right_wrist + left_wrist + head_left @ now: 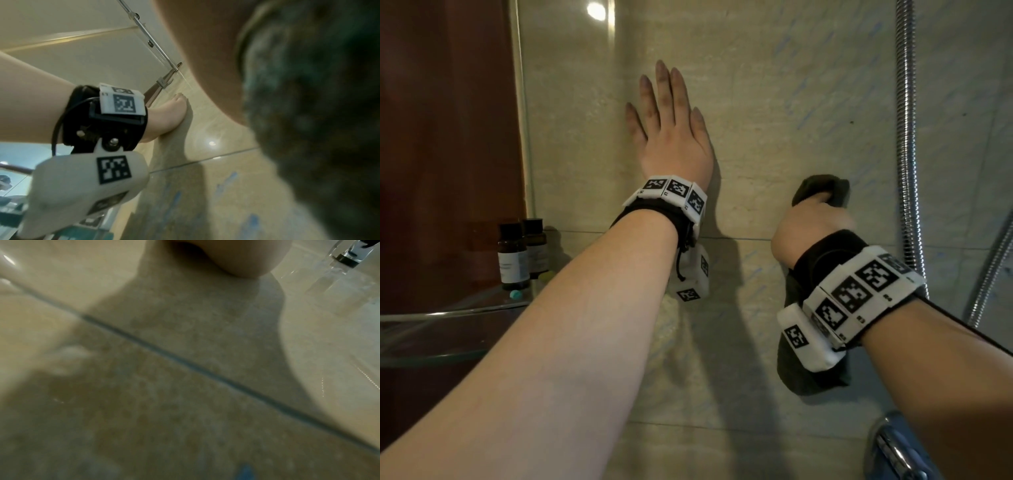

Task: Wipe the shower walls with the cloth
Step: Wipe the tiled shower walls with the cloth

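A beige tiled shower wall [774, 102] with faint blue streaks fills the head view. My left hand [671, 123] lies flat against it with straight, spread fingers, holding nothing. To its right, my right hand [813, 222] grips a dark cloth [822, 190] and presses it on the wall; the cloth's tail hangs below the wrist. The right wrist view shows the dark cloth [312, 113] close up and the left hand [170, 116] on the wall. In the left wrist view only blurred tile [185, 386] and the heel of the left hand [236, 257] appear.
A chrome shower hose [905, 137] hangs down the wall on the right, with a chrome tap [897, 448] at the bottom right. On the left, a glass shelf [431, 356] carries two small brown bottles [513, 257] beside a glass panel [524, 137].
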{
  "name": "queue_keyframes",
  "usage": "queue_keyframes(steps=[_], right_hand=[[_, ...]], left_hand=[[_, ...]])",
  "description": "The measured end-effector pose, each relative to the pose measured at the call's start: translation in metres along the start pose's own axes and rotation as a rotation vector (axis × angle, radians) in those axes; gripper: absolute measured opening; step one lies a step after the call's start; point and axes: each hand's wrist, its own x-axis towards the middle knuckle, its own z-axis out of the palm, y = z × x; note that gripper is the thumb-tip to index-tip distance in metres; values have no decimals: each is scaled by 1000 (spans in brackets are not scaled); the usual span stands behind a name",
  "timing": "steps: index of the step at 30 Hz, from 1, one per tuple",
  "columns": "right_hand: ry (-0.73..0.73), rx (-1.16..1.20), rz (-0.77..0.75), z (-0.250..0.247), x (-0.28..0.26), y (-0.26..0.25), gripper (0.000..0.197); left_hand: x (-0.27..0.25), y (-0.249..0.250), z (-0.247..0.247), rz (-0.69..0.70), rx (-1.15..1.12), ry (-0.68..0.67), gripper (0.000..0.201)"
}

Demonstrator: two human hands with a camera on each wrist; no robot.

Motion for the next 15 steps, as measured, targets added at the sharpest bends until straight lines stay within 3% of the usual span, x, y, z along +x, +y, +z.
queue_keyframes(steps=[4,6,10,13,15], right_hand=[[-83,39,-55,-2,-11,-8,43],[-54,119,-97,-5,-15,-10,44],[76,422,-188,-3,-17,-5,67],[160,636,-303,2,-15,8,67],[150,932,-330,5,-11,17,60]], left_hand=[[0,1,-3,-1,15,-21,55],[-1,2,-5,-4,19,-32,55],[0,3,-9,-1,25,-79,55],[-1,2,-14,7,-17,-135,55],[-4,1,-17,29,-37,-158,55]])
